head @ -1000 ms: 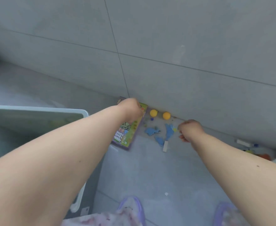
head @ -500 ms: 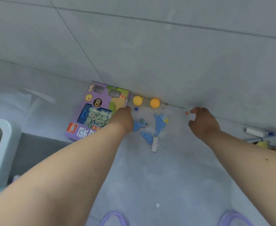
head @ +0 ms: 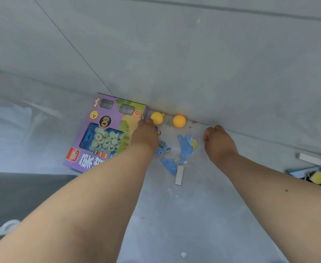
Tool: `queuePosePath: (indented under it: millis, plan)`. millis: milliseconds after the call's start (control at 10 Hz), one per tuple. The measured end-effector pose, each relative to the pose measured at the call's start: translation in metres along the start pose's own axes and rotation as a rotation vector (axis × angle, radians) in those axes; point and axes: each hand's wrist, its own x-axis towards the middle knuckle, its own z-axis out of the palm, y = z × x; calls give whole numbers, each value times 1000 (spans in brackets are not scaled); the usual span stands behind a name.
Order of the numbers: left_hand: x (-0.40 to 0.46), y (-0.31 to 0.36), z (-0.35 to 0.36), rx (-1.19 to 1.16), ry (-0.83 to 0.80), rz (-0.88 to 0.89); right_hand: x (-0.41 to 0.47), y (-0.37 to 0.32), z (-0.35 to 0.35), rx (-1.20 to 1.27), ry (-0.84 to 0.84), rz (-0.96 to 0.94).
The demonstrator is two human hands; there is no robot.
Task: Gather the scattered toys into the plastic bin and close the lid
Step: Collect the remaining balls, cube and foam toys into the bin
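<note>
Nearest on the grey floor (head: 174,215) lies a small white strip (head: 179,175), touching the torn blue pieces (head: 184,149) scattered just beyond it, between the two forearms. The left hand (head: 145,136) reaches over the right edge of the purple game box (head: 106,132), which lies flat by the wall; whether its fingers are curled or gripping anything cannot be told. The right hand (head: 219,142) is curled into a loose fist just right of the blue pieces, and whether it holds anything is hidden. Farthest, against the wall, sit the yellow ball (head: 156,117), just beyond the left fingertips, and the orange ball (head: 179,121). More toys (head: 319,176) lie at the far right edge.
</note>
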Motion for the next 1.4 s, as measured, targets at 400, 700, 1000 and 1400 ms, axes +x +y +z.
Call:
queuePosePath:
  millis: [400,700,1000,1400]
  plan:
    - [-8,-4,-1,-1021,-4,-304,-10,-76,20,256,-71,-243]
    - [-18,-3,15,-827,-74,-259,-1,-69,21,151,30,-176]
    - [-14,6,25,-464,-114,-103,6,-90,19,-319,16,-425]
    - [-11,4,31,-1036,-173,-252,6,-84,28,-219,-52,-472]
